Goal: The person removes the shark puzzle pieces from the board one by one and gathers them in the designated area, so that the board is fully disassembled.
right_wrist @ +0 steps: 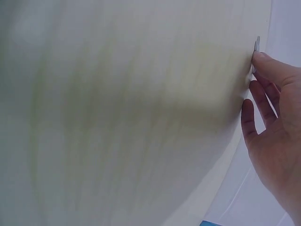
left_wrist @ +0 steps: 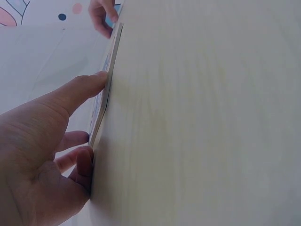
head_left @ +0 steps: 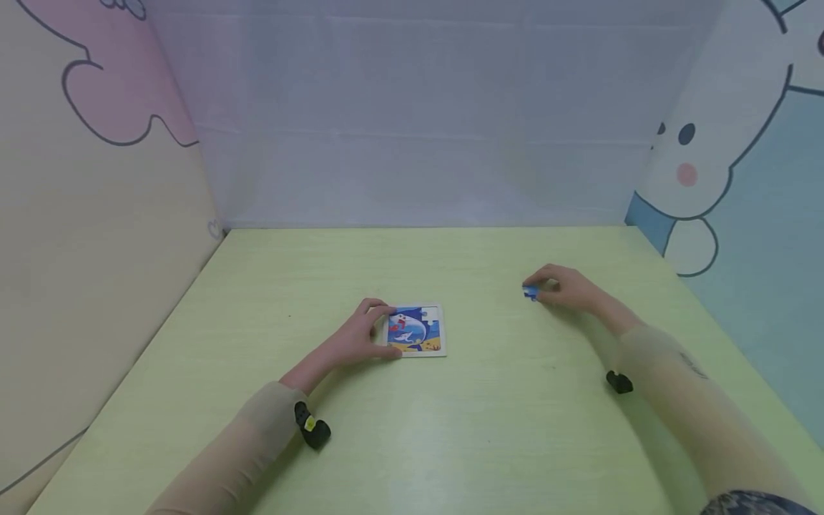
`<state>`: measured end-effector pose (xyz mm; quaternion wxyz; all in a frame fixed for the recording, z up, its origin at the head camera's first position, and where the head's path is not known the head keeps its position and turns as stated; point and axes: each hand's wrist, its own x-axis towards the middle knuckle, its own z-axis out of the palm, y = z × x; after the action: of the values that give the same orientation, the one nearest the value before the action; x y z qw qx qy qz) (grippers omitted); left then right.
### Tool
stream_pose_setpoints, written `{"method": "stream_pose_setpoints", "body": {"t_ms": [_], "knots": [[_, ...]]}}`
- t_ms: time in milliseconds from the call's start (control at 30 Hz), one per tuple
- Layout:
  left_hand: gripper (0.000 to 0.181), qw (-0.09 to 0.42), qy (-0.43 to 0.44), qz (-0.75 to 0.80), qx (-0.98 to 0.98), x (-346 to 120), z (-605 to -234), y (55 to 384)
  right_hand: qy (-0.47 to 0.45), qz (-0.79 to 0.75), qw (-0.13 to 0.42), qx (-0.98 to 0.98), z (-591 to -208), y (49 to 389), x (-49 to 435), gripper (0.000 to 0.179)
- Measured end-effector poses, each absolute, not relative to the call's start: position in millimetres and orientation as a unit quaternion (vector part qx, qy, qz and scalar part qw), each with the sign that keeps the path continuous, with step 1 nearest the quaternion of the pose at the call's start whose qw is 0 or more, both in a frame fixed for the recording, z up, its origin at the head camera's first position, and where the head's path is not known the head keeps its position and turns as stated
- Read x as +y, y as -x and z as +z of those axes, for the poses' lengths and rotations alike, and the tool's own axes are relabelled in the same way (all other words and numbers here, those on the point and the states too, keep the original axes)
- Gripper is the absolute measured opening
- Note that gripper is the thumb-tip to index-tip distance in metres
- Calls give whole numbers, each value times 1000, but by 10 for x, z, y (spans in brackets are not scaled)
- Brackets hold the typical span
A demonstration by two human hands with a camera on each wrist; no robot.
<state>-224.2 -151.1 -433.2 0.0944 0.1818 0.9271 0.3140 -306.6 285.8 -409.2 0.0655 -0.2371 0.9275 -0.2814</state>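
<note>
A small square jigsaw puzzle (head_left: 417, 330) with a white border and a blue whale picture lies flat on the table. A bare white patch shaped like a puzzle piece shows at its upper right. My left hand (head_left: 357, 337) grips the puzzle's left side, thumb on the near edge and fingers at the far edge. Seen edge-on in the left wrist view, the board (left_wrist: 113, 61) looks thin. Off to the right, my right hand (head_left: 566, 290) pinches a blue puzzle piece (head_left: 531, 292) between thumb and fingers, at or just over the tabletop; only its edge shows in the right wrist view.
The pale yellow-green table (head_left: 476, 429) meets a plain whitish back wall (head_left: 418, 129). Cartoon-printed panels stand at the left (head_left: 103, 214) and right (head_left: 766, 214). A dark wrist strap part (head_left: 313, 427) hangs by the left sleeve, another (head_left: 619, 382) by the right.
</note>
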Motion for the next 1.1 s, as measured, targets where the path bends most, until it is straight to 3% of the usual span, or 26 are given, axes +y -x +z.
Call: {"method": "stream_pose_setpoints", "body": {"t_ms": [1100], "knots": [[84,99,-182,323,924,-1508,-4303,2228,242,-290,74,923,-4096,3027,2882,34]]}}
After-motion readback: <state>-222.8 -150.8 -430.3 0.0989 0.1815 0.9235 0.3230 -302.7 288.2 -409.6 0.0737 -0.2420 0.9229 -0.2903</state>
